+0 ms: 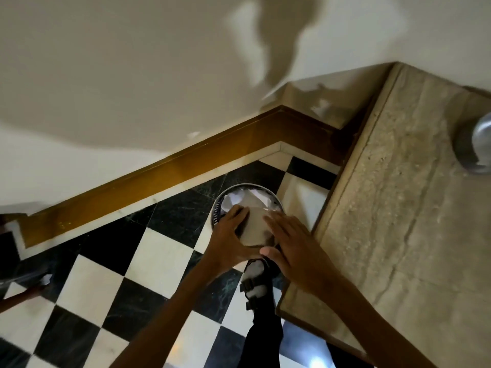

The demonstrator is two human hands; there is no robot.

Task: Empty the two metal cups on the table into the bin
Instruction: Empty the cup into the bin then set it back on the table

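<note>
A metal cup (256,231) is held tilted just above the round bin (220,208), which stands on the floor against the table's corner. The bin holds crumpled white paper (244,199). My left hand (229,241) grips the cup from the left. My right hand (292,248) lies on its right side, fingers stretched along the wall and thumb under its edge. The cup's mouth is hidden from me. A second metal cup (478,147) stands on the stone table (393,208) at the far right, cut off by the frame edge.
The floor is black and white checkered tile (148,258), with a brown wooden skirting (159,176) along the cream wall. My foot in a white sock and black sandal (255,284) is just behind the bin. At the far left edge is a shiny object (29,277).
</note>
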